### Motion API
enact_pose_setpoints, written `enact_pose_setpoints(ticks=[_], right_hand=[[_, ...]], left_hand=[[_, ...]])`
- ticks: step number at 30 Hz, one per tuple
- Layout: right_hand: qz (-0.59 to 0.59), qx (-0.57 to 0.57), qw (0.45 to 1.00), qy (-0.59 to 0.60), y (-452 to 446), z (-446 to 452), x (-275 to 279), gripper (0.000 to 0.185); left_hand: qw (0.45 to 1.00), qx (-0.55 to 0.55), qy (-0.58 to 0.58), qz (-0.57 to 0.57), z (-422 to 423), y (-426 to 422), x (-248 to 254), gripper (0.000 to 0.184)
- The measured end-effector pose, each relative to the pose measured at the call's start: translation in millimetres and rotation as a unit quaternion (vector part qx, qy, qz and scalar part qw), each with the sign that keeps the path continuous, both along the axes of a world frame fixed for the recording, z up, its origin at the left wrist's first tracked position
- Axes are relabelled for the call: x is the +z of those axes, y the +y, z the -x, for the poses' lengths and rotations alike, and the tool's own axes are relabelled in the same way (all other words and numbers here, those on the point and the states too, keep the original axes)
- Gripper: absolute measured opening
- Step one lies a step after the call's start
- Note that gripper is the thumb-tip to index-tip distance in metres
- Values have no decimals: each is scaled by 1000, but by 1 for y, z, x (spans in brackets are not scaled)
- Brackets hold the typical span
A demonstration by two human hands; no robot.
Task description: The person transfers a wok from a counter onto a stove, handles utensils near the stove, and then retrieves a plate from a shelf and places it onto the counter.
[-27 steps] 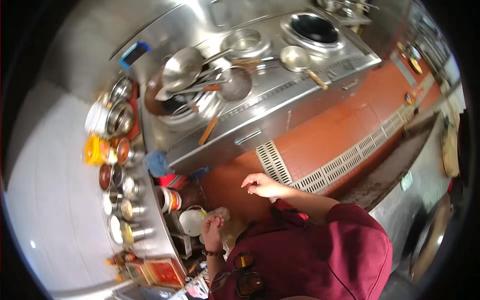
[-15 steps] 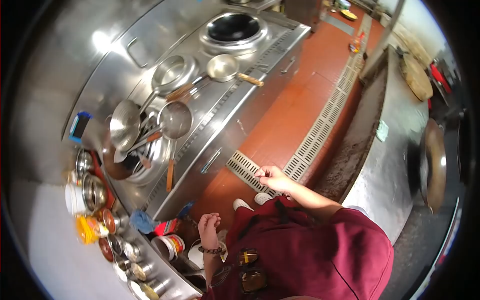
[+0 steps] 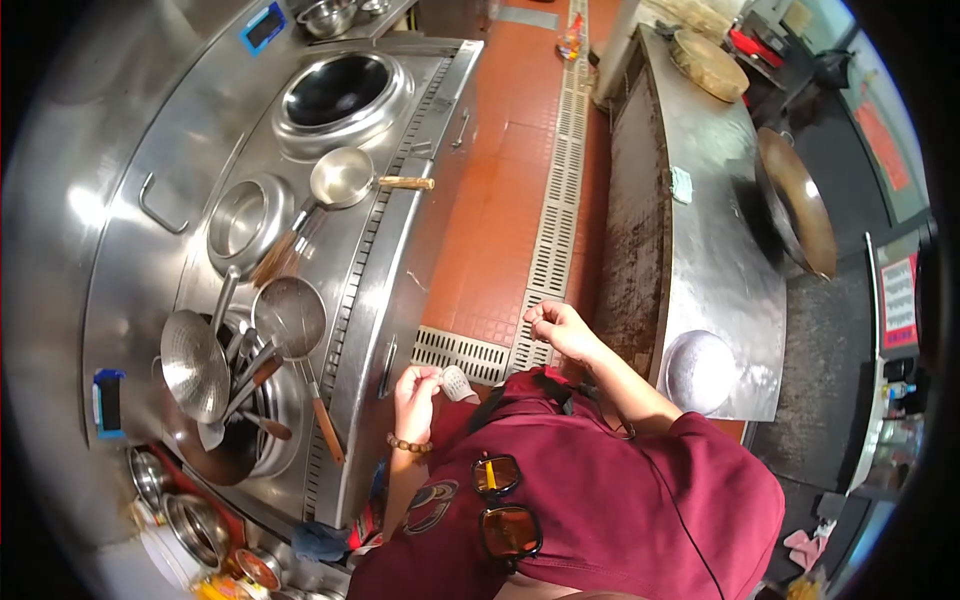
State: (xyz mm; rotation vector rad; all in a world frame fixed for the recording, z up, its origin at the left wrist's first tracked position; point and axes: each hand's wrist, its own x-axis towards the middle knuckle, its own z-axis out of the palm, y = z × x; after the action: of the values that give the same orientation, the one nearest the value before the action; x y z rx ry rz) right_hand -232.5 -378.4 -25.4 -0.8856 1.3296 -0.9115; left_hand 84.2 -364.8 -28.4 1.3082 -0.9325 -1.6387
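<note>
My left hand (image 3: 415, 398), a beaded bracelet at its wrist, hangs in front of my body with the fingers curled in. It is nearest to the stove's front edge (image 3: 372, 345) but apart from it. My right hand (image 3: 562, 330) hovers over the floor drain with its fingers curled, and no object shows in it. On the stove to my left lie a wire-mesh strainer (image 3: 290, 315) with a wooden handle, a perforated skimmer (image 3: 194, 366), a ladle-like pan (image 3: 342, 178) and a bamboo brush (image 3: 278, 258).
A sunken wok (image 3: 340, 92) and a metal pot (image 3: 240, 225) sit on the stove. On the right-hand counter (image 3: 705, 260) are a round metal bowl (image 3: 700, 372), a folded cloth (image 3: 681, 185), a wok (image 3: 797, 205) and a round wooden board (image 3: 708, 66). A slotted drain (image 3: 560, 190) runs along the floor.
My view has turned right, so the stove sits further left and more of the right counter shows, including the round metal bowl. My hands stay curled, the left now closer to the right.
</note>
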Motion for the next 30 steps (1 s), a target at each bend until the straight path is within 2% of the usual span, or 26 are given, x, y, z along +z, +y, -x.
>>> enact_pose_setpoints(ticks=[8, 9, 12, 13, 16, 21, 30], right_hand=[[11, -78, 995, 62, 6, -39, 8, 13], [-36, -97, 993, 51, 8, -45, 40, 14], [-28, -154, 987, 35, 26, -34, 18, 18], [-12, -182, 983, -10, 32, -28, 11, 17], [20, -235, 970, 53, 44, -6, 5, 16], [11, -330, 943, 28, 49, 35, 7, 19], [15, -334, 942, 20, -1, 155, -18, 21]], left_hand=[[996, -81, -6, -19, -22, -60, -16, 6], [996, -91, 0, -16, -17, -67, -16, 6], [992, -125, 11, -11, -7, -82, -13, 6], [990, -143, 14, -11, -2, -90, -16, 6], [986, -164, 28, -22, 27, -110, -15, 5], [980, -194, 29, -41, 73, -143, -14, 4], [970, -239, -34, -15, 207, -207, -10, 3]])
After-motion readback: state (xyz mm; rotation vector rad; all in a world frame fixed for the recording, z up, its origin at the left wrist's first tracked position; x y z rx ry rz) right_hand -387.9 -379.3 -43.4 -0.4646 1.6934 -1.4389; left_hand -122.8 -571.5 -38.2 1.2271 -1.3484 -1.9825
